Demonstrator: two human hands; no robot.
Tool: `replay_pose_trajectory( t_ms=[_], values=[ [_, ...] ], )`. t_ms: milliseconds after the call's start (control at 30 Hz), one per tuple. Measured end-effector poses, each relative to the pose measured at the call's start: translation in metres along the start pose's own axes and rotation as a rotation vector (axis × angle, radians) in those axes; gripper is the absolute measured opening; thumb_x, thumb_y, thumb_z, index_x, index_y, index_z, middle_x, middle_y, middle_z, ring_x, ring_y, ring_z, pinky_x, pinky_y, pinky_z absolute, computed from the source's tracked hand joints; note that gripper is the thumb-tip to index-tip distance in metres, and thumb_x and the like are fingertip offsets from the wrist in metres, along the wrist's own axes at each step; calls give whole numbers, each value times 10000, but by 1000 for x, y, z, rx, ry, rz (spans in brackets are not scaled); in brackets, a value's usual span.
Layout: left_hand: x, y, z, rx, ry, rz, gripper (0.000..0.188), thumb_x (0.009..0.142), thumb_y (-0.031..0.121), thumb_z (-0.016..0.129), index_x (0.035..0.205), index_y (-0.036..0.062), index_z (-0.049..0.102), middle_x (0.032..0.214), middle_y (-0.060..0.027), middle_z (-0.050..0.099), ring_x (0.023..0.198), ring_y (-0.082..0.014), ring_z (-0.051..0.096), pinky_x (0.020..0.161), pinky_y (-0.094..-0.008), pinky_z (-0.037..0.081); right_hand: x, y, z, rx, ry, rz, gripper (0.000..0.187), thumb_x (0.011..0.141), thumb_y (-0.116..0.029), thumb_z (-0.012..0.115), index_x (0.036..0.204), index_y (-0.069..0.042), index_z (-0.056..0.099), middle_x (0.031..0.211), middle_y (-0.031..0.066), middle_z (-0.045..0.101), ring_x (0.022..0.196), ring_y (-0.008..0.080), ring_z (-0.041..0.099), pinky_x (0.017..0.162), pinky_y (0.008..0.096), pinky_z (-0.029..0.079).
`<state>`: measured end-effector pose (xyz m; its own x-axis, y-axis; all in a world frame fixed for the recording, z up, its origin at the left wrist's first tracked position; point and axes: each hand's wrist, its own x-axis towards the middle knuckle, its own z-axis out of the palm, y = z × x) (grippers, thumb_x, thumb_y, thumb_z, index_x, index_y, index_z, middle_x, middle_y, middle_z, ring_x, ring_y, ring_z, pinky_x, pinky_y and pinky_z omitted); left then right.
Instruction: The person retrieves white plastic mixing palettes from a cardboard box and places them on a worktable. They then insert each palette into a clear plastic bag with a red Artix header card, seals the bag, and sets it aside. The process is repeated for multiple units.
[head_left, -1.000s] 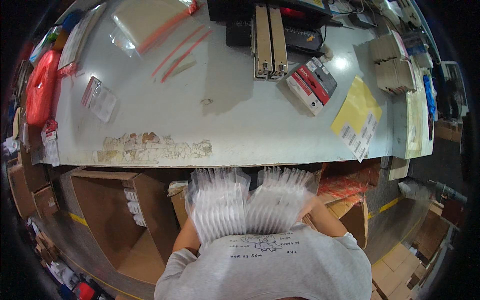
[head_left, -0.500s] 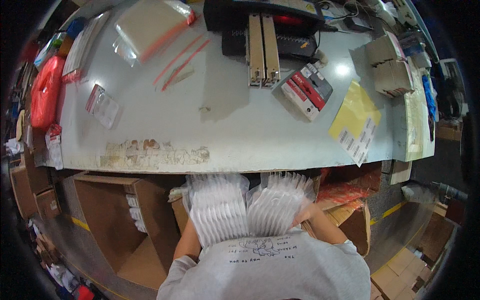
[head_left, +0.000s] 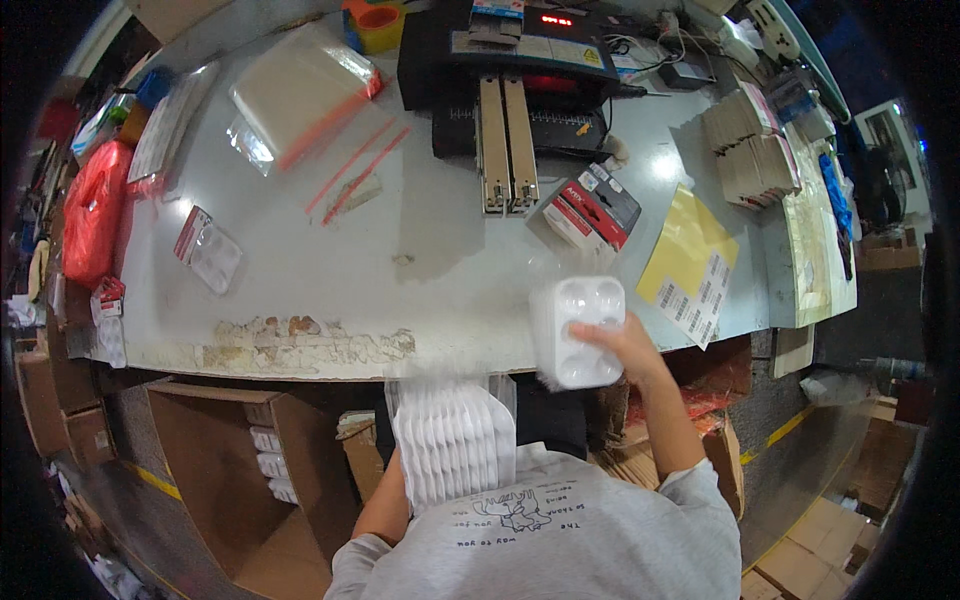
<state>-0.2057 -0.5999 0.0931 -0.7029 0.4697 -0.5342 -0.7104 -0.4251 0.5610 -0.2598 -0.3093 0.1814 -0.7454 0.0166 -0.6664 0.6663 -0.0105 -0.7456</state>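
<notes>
– Workbench [head_left: 300, 240] with pale grey top and chipped near edge is the largest thing, yes? What comes after it?

– After it comes the open brown cardboard box [head_left: 200, 440], below the bench on the left. Then the black machine with two gold-coloured metal rails [head_left: 550, 75], at the back of the bench.

– And the white trays?

– They are in two groups. The bigger is a row of white plastic trays standing on edge [head_left: 455, 445], with clear film [head_left: 507, 410] beside it, at the person's chest. The left forearm [head_left: 385, 505] goes behind this row. The left hand is hidden, so I cannot tell if it grips.

– And the smaller group?

– It is a stack of white plastic trays with round cups [head_left: 592, 305], at the near edge of the bench. The right hand [head_left: 628, 345] is clamped on it, well apart from the row.

– How will this stack handle?

– I judge it light. The plastic looks thin but rather stiff; a hard squeeze may bend the rims. It is shiny, so the trays could slide. Best hold is across both long sides, with the thumb [head_left: 592, 333] between the cups.
</notes>
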Motion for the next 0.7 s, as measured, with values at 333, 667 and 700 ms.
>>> replay_pose_trajectory(
  t_ms=[333, 667, 700],
  values=[
    [-5, -2, -3, -4, -3, -4, 839, 663, 234, 761, 1361, 12, 352, 1226, -134, 538, 1120, -221, 521, 951, -339, 398, -6, -23, -14, -436, 368, -525, 842, 660, -325, 806, 1307, 27, 399, 1244, 172, 516, 1135, 239, 504, 963, 336, 387],
    [9, -29, 13, -46, -21, -21, 827, 693, 248, 747, 1373, 12, 340, 1236, -142, 535, 1131, -227, 520, 957, -343, 397, -18, 20, 64, -250, -951, -443, 1088, 476, -130, 906, 1376, -1, 309, 1191, 81, 547, 1053, 138, 501, 881, 300, 442],
    [6, -31, 10, -43, -16, -26, 826, 696, 249, 746, 1375, 12, 339, 1237, -143, 535, 1132, -227, 520, 957, -344, 397, -13, 28, 65, -211, -1019, -243, 1076, 483, -121, 901, 1375, -4, 310, 1179, 77, 553, 1037, 135, 507, 866, 299, 450]
  ],
)
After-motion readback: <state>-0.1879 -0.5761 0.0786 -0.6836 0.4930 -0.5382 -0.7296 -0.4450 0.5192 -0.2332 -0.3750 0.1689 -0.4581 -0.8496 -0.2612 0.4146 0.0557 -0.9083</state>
